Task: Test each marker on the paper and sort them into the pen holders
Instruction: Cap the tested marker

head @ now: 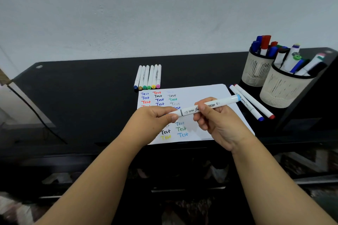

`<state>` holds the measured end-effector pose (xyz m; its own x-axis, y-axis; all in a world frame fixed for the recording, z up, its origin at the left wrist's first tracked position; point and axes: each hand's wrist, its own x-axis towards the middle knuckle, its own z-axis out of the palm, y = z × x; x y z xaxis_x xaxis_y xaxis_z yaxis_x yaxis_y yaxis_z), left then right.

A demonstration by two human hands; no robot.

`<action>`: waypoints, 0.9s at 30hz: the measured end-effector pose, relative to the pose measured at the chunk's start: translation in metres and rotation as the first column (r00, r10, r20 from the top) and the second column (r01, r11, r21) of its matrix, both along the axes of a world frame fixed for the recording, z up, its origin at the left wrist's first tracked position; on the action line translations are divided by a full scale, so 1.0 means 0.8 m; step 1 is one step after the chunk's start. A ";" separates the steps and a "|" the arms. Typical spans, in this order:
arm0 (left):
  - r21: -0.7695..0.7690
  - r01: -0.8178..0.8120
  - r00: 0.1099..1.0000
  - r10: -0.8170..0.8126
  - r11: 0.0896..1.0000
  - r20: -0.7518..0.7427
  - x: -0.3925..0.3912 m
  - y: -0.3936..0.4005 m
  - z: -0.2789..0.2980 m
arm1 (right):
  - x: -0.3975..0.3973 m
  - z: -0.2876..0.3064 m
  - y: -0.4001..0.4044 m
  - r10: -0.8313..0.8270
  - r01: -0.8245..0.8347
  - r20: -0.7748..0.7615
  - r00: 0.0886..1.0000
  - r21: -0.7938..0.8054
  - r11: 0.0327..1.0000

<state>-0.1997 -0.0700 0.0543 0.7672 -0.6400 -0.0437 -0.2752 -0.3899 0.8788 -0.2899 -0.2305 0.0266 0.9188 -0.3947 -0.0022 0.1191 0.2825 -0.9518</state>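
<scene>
Grip: right hand (215, 122) held the barrel of a white twin-tip marker with a light-blue end cap (206, 106), fingers curled round it; left hand (155, 117) pinched the white cap at its left end.
Marker position: held level above the middle of the paper, light-blue end pointing right and far.
Paper: white sheet (201, 93) on the black desk (82, 87), rows of "Test" in blue, red, black, green, yellow.
Waiting set: six white markers in a row (148, 76), just beyond the sheet's far left corner.
Right of sheet: two white markers with a blue and a red end (250, 102), lying beside the holders.
Holders: two beige mesh pen holders (281, 87), far right, both holding markers.
Step (judged): cap either coming off for a test or going on after one.
Next move (judged): pull or seat the cap along the barrel's axis, then write or carry it to a holder.
Unclear: tip hidden under the cap; several words covered by hands; sorting rule not readable.
</scene>
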 end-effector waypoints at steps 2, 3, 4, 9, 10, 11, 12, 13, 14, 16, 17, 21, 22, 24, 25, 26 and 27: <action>-0.004 -0.002 1.000 0.002 1.000 -0.004 -0.004 -0.004 0.001 | 0.001 -0.001 -0.001 0.001 -0.001 0.008 1.000 0.012 1.000; -0.004 -0.003 1.000 0.003 1.000 -0.007 -0.006 -0.005 -0.001 | 0.001 -0.002 -0.001 0.001 -0.001 0.008 1.000 0.014 1.000; -0.011 -0.009 1.000 0.009 1.000 -0.011 -0.008 -0.006 -0.002 | 0.001 -0.002 -0.002 0.001 -0.001 0.007 1.000 0.014 1.000; -0.043 -0.062 0.997 0.061 0.997 -0.044 -0.010 -0.008 -0.008 | 0.006 -0.002 0.002 -0.015 0.015 0.017 1.000 0.034 0.999; -0.045 -0.069 0.996 0.067 0.997 -0.052 -0.009 -0.008 -0.009 | 0.006 -0.003 0.003 -0.021 0.020 0.013 1.000 0.032 0.999; -0.045 -0.077 0.996 0.074 0.996 -0.058 -0.009 -0.007 -0.011 | 0.006 -0.004 0.005 -0.030 0.030 0.001 1.000 0.028 0.999; -0.041 -0.084 0.995 0.082 0.996 -0.056 -0.009 -0.006 -0.011 | 0.006 -0.004 0.007 -0.049 0.049 -0.018 0.999 0.022 0.999; -0.030 -0.087 0.996 0.085 0.996 -0.041 -0.009 -0.005 -0.013 | 0.008 -0.004 0.010 -0.076 0.076 -0.039 0.996 0.016 0.997; -0.019 -0.089 0.996 0.088 0.996 -0.024 -0.011 -0.003 -0.014 | 0.009 -0.004 0.013 -0.110 0.110 -0.057 0.992 0.004 0.994; -0.008 -0.099 0.995 0.099 0.995 -0.008 -0.013 -0.002 -0.015 | 0.014 -0.002 0.018 -0.210 0.208 -0.069 0.975 -0.041 0.977; -0.006 -0.107 0.994 0.107 0.994 -0.006 -0.015 -0.001 -0.015 | 0.016 -0.001 0.022 -0.275 0.271 -0.067 0.959 -0.065 0.960; 0.018 -0.143 0.990 0.143 0.990 -0.001 -0.017 0.007 -0.014 | 0.018 0.002 0.026 -0.565 0.550 -0.026 0.824 -0.202 0.811; 0.010 -0.147 0.989 0.147 0.989 -0.006 -0.017 0.011 -0.012 | 0.018 0.005 0.026 -0.593 0.571 0.007 0.805 -0.278 0.772; -0.025 -0.146 0.989 0.146 0.989 -0.017 -0.019 0.018 -0.006 | 0.018 0.011 0.029 -0.552 0.520 0.088 0.829 -0.484 0.704; -0.046 -0.148 0.989 0.147 0.988 -0.021 -0.019 0.020 -0.003 | 0.018 0.014 0.031 -0.495 0.455 0.118 0.861 -0.615 0.644; -0.061 -0.152 0.988 0.150 0.987 -0.022 -0.019 0.022 0.001 | 0.017 0.016 0.034 -0.434 0.390 0.145 0.889 -0.738 0.551; -0.066 -0.156 0.988 0.155 0.986 -0.020 -0.019 0.023 0.005 | 0.015 0.018 0.038 -0.379 0.335 0.169 0.910 -0.837 0.432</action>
<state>-0.2153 -0.0515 0.0585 0.8571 -0.5150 -0.0164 -0.2029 -0.3666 0.9080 -0.2776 -0.2000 0.0407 0.7030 -0.5209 0.4843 -0.0299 -0.7019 -0.7116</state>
